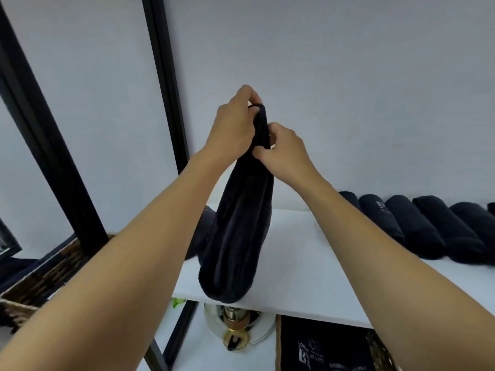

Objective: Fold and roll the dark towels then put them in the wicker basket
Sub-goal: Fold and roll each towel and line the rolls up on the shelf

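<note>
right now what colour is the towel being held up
The towel is very dark navy, nearly black; head view.

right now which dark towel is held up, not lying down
The centre towel, hanging from the left hand and right hand; the rolled towels lie in a row on the white shelf.

Navy towel (pixel 235 231), white shelf (pixel 308 263), brown woven wicker basket (pixel 40 285), black frame (pixel 53 156).
</note>
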